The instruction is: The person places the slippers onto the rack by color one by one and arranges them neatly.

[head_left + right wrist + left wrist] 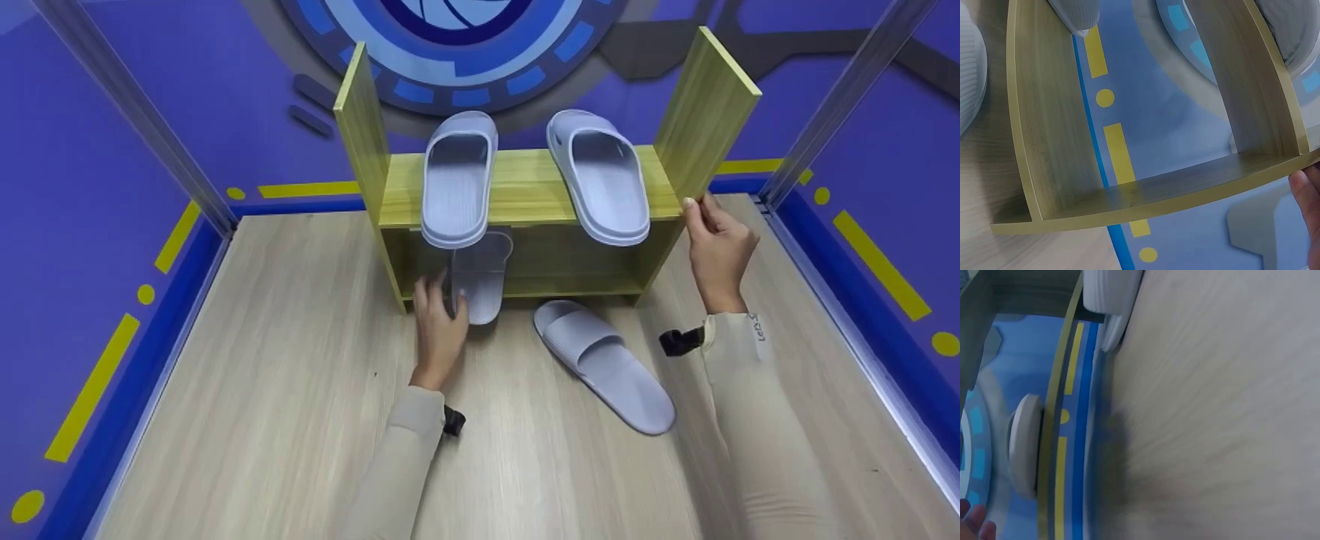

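Observation:
Fingers spread and a little bent, my left hand is at the left side of a grey slipper in the lower compartment of a small wooden shoe rack. That slipper's front end juts out over the rack's lower board. My left fingertips show at the corner of the left wrist view, with nothing held there. My right hand pinches the front edge of the rack's right side panel. Two more grey slippers, a left one and a right one, stand on the upper shelf.
Another grey slipper lies slanted on the wood-look floor, in front of the rack between my forearms. Blue printed walls with yellow marks enclose the back and both sides.

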`<action>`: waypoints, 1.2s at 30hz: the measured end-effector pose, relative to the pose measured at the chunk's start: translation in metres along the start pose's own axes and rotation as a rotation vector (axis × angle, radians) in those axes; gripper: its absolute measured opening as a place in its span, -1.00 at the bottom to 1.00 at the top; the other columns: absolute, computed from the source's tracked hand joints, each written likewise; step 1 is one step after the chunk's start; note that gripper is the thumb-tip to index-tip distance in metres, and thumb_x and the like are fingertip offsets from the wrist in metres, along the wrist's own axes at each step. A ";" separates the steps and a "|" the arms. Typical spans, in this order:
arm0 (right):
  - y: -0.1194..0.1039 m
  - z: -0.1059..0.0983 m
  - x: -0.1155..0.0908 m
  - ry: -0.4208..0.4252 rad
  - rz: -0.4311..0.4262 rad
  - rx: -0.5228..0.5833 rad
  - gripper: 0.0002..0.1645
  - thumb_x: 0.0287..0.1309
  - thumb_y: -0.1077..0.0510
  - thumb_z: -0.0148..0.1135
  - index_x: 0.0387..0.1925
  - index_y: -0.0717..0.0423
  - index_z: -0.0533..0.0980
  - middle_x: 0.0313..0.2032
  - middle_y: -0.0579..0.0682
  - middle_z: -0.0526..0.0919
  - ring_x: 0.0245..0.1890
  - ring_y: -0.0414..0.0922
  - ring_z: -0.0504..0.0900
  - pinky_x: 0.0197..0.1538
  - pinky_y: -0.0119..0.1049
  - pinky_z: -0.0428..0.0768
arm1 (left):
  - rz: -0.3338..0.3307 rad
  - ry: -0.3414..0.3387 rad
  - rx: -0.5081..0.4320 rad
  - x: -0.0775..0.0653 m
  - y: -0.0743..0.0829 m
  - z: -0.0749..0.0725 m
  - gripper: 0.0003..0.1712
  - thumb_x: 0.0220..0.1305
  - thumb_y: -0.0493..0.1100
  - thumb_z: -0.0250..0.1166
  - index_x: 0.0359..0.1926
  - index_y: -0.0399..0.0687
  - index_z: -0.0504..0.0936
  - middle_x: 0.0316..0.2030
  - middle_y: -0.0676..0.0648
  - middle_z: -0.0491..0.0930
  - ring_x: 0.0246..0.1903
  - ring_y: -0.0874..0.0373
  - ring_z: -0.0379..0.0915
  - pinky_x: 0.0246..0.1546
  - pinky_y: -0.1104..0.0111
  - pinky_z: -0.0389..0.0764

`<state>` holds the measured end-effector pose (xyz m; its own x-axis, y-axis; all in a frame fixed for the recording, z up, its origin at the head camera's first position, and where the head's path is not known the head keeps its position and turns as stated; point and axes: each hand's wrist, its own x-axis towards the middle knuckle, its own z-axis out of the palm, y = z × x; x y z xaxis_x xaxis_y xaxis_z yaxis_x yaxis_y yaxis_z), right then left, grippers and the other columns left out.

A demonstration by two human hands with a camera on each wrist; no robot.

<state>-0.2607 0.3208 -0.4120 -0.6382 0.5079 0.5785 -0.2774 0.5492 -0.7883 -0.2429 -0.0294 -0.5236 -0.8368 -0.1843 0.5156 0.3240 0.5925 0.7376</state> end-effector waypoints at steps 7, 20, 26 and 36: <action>0.000 -0.004 0.002 -0.045 0.005 0.004 -0.63 0.17 0.04 0.32 -0.01 0.10 0.64 -0.11 0.09 0.72 -0.31 -0.59 0.59 -0.21 -0.69 0.53 | 0.070 0.134 -0.114 0.016 -0.001 -0.023 -0.60 0.28 -0.32 0.19 0.13 -0.35 0.48 0.10 -0.25 0.40 0.15 -0.09 0.39 0.20 0.12 0.41; -0.001 -0.013 -0.024 -0.054 0.045 -0.001 -0.51 0.20 0.07 0.28 0.18 0.03 0.52 0.03 0.01 0.67 -0.08 -0.30 0.67 -0.03 -0.47 0.60 | 0.073 0.274 -0.198 0.041 -0.005 -0.052 -0.60 0.32 -0.31 0.15 0.16 -0.32 0.44 0.06 -0.28 0.39 0.07 -0.13 0.36 0.11 0.02 0.41; 0.010 -0.019 -0.057 -0.101 0.144 0.037 -0.46 0.20 0.06 0.28 0.21 0.10 0.49 0.10 0.03 0.63 0.08 -0.17 0.61 0.12 -0.33 0.55 | 0.055 0.289 -0.220 0.051 -0.005 -0.061 -0.55 0.34 -0.27 0.13 0.22 -0.32 0.39 0.16 -0.29 0.30 0.20 -0.12 0.27 0.24 0.05 0.33; 0.032 -0.026 -0.119 -0.384 0.184 -0.109 -0.23 0.19 0.04 0.30 0.35 0.24 0.28 0.32 0.18 0.38 0.30 0.11 0.38 0.31 -0.01 0.35 | -0.014 0.201 -0.214 0.065 -0.002 -0.073 -0.36 0.42 -0.18 0.04 0.43 -0.27 0.13 0.42 -0.24 0.12 0.43 0.01 0.03 0.44 0.22 0.07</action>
<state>-0.1754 0.2954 -0.5007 -0.8961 0.3318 0.2946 -0.0699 0.5500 -0.8322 -0.2655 -0.0998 -0.4599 -0.7443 -0.3559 0.5651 0.4168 0.4137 0.8094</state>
